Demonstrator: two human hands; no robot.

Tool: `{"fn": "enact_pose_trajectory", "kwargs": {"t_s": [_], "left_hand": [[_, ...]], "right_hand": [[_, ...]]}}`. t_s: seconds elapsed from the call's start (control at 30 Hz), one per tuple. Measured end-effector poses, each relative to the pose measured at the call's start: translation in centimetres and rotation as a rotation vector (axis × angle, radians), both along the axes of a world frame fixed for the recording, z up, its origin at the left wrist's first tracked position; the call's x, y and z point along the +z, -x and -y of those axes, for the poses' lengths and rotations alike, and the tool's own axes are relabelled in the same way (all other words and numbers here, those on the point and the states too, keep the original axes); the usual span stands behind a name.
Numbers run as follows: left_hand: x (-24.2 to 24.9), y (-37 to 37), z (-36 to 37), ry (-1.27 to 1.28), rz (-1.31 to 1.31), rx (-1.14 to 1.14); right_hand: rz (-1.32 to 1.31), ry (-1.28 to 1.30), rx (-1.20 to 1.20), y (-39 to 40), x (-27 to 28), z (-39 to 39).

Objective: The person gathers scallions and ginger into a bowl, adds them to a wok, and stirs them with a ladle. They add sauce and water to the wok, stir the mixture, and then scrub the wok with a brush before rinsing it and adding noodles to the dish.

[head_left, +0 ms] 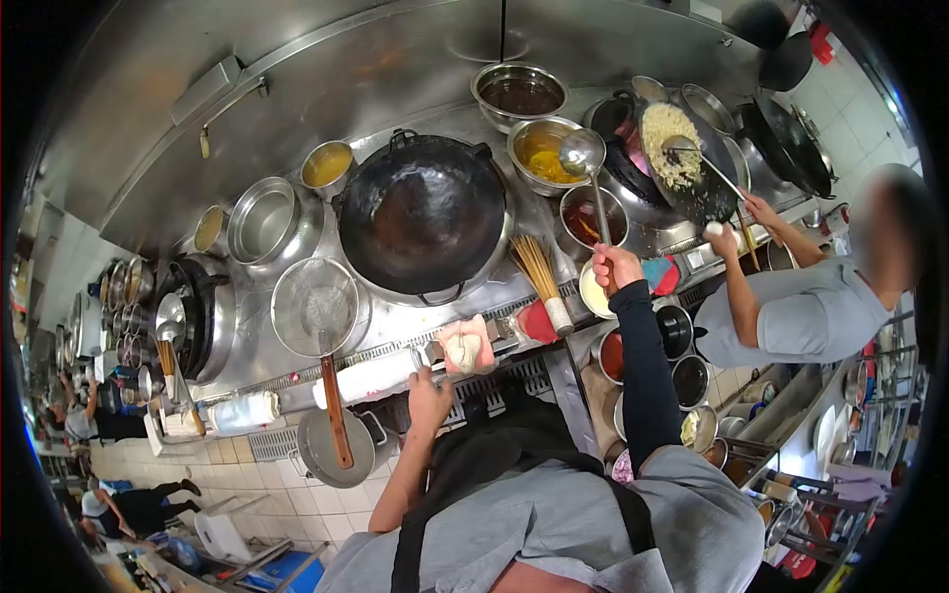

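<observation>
My right hand (618, 267) grips the handle of a long steel ladle (601, 210). The ladle's bowl is raised over the rim of a steel bowl of yellow liquid (539, 163). Below the handle stands a pot of dark red liquid (583, 219). My left hand (430, 400) is at the stove's front edge, fingers curled by a small metal piece (417, 358); what they hold is not clear. Beside it lie a rolled white towel (376, 379) and a folded pink and white cloth (467, 346). A black wok (422, 217), with a wet, shiny inside, sits in front of me.
A wire strainer (316, 308) with a wooden handle lies left of the wok. A bamboo brush (542, 282) leans to its right. Metal pots (265, 225) stand at left. On the right a co-worker (791, 306) tosses rice (672, 143) in another wok (707, 193).
</observation>
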State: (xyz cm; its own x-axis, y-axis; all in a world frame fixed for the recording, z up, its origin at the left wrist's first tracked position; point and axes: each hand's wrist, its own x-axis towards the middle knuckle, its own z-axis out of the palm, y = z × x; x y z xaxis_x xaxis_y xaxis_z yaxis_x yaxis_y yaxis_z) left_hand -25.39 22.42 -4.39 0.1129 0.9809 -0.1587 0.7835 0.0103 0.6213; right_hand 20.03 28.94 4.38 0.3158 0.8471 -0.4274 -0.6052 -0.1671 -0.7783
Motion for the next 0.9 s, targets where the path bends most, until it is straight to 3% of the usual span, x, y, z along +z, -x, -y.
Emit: {"fn": "enact_pose_trajectory", "kwargs": {"t_s": [0.1, 0.37, 0.5, 0.53, 0.57, 0.6, 0.63, 0.67, 0.77, 0.87, 0.9], "left_hand": [[-0.9, 3.5, 1.4, 0.051, 0.027, -0.025], [-1.3, 5.5, 0.1, 0.229, 0.182, -0.096], [1.9, 3.9, -1.3, 0.262, 0.277, -0.149], [2.2, 3.5, -1.4, 0.267, 0.303, -0.166], [2.6, 3.0, -1.7, 0.27, 0.331, -0.184], [3.4, 2.6, -2.1, 0.298, 0.337, -0.216], [3.7, 2.1, -2.3, 0.305, 0.341, -0.239], [4.1, 1.7, -2.4, 0.31, 0.345, -0.259], [4.2, 1.6, -2.5, 0.374, 0.421, -0.278], [3.9, 1.5, -2.4, 0.602, 0.66, -0.16], [3.4, 1.3, -2.8, 0.699, 0.776, -0.075]], "right_hand": [[0.019, 0.002, -0.023, 1.2, 0.6, 1.1], [-0.454, -0.075, 0.111, 6.2, 0.4, 6.0], [-0.287, -0.041, 0.295, 10.8, 2.6, 6.0], [-0.394, -0.063, 0.301, 11.5, 1.5, 4.9], [-0.661, -0.201, 0.37, 12.6, -0.2, 3.5], [-0.972, -0.214, 0.267, 14.7, -0.5, 1.9], [-0.99, -0.239, 0.244, 16.4, -0.9, 0.8], [-0.845, -0.186, 0.268, 17.6, -1.3, -0.4], [0.157, 0.182, 0.225, 22.7, -0.3, -0.8], [1.514, 0.248, 0.432, 24.0, -6.7, 0.8], [1.491, 0.273, 0.467, 25.2, -4.3, 1.9]]}}
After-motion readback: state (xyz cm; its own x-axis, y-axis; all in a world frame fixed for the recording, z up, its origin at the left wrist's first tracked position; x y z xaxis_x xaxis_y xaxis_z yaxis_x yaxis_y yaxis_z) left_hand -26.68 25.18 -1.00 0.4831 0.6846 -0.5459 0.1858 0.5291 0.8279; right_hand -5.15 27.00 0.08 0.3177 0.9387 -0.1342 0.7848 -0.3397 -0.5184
